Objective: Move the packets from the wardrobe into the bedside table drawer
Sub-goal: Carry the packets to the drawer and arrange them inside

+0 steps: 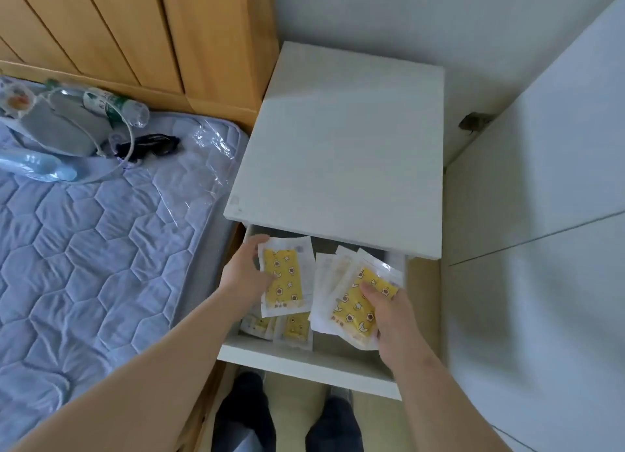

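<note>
Left hand [248,275], at nine o'clock over the open drawer [304,360], pinches one packet [282,279], right hand [389,309] at three o'clock grips a fanned stack [351,299], and loose packets [294,330] already lie inside, so the task seems nearly done.

The white bedside table [338,140] stands against the bed's [101,248] right edge, and its drawer [304,363] is pulled out. A few yellow-printed packets [296,330] lie flat on the drawer floor near its front-left corner. At the head end of the quilted blue bed lie a plastic bottle [115,108], a grey pouch [57,130], a black item [148,145] and, by the right edge, a clear wrapper [213,144].
</note>
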Motion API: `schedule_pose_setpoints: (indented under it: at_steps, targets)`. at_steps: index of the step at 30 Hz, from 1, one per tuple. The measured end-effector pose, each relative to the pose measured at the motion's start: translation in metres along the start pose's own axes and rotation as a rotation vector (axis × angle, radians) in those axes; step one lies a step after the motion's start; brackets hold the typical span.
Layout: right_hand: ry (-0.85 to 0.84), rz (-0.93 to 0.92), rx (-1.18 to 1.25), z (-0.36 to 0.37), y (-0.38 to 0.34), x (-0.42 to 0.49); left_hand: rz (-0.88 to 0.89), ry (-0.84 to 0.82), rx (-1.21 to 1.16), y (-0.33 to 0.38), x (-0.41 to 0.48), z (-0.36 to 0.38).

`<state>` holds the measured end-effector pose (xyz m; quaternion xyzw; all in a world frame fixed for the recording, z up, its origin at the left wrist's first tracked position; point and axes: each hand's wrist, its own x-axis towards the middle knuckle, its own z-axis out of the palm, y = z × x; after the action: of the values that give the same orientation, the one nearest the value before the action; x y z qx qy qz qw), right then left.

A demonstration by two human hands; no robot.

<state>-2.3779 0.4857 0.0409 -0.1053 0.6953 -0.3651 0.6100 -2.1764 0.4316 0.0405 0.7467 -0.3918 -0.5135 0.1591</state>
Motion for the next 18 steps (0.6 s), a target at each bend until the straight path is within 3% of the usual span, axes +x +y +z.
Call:
schedule_pose_setpoints:
  at_steps: [6,13,18]
  targets:
    - [0.062,0.100,-0.155,0.005,0.069,0.087,-0.057,-0.073,0.165,-0.062,0.078,0.060]
    - [0.053,0.217,-0.141,0.005,0.132,0.153,-0.103,-0.213,0.322,-0.122,0.127,0.115]
    - [0.070,0.192,-0.308,0.001,0.157,0.172,0.004,-0.233,0.526,-0.139,0.136,0.129]
